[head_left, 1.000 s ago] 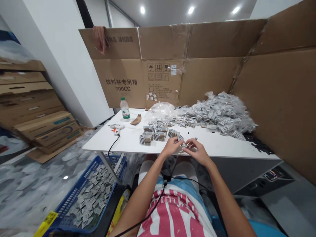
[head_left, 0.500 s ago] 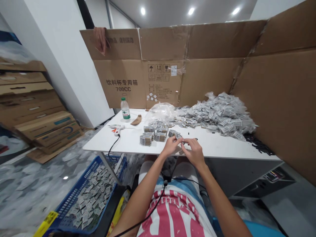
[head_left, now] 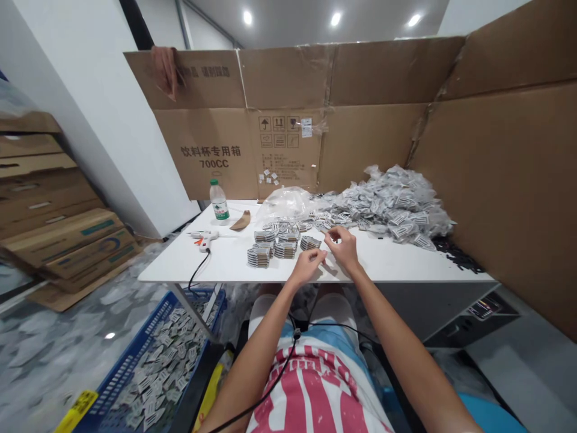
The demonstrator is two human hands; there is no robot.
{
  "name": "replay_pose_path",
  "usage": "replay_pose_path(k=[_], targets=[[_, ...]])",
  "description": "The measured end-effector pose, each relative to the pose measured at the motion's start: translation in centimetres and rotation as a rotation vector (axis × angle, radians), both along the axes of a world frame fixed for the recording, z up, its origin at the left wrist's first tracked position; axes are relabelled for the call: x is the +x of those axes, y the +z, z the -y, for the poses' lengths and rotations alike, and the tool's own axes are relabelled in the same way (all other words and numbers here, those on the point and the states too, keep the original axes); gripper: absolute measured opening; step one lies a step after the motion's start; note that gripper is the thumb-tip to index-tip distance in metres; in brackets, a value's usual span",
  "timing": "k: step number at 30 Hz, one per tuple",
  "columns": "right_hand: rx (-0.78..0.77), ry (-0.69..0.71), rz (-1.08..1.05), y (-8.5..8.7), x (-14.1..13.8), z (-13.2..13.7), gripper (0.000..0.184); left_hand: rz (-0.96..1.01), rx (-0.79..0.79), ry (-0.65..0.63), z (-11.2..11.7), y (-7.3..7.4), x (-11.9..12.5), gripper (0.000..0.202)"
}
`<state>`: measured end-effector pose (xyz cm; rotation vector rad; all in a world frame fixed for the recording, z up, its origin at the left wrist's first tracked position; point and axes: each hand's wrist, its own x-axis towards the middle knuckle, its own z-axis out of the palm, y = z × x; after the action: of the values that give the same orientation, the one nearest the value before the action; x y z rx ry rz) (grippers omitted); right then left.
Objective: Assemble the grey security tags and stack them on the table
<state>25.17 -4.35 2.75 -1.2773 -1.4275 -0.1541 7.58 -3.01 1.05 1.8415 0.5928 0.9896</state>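
My left hand (head_left: 309, 266) hovers over the near edge of the white table (head_left: 225, 264), fingers curled in a pinch on something I cannot make out. A little farther in, my right hand (head_left: 341, 245) pinches a small striped tag (head_left: 331, 231). Neat stacks of striped tags (head_left: 273, 245) stand just left of my hands. A big heap of bagged tags (head_left: 392, 204) covers the far right of the table.
A clear plastic bag (head_left: 291, 201), a water bottle (head_left: 219, 203), a glue gun (head_left: 201, 239) with its black cord and a brown scrap lie on the table. Tall cardboard walls (head_left: 496, 180) enclose the back and right. A blue crate of tags (head_left: 157, 361) sits on the floor at left.
My right hand has lifted away from my left and moved farther in over the table. The view has shifted slightly to the right.
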Motion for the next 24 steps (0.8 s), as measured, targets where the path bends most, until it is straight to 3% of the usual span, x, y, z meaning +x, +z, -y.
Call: replay_pose_path(k=[8, 15, 24], targets=[[-0.069, 0.038, -0.065, -1.4, 0.1, -1.1, 0.012, 0.021, -0.04, -0.063, -0.1, -0.3, 0.1, 0.06], [-0.112, 0.09, -0.047, -1.6, -0.1, -1.2, 0.019, 0.003, -0.08, -0.164, 0.2, 0.1, -0.2, 0.066], [-0.141, 0.114, -0.05, -1.5, -0.1, -1.1, 0.024, 0.027, -0.071, -0.203, 0.0, -0.1, -0.3, 0.054]])
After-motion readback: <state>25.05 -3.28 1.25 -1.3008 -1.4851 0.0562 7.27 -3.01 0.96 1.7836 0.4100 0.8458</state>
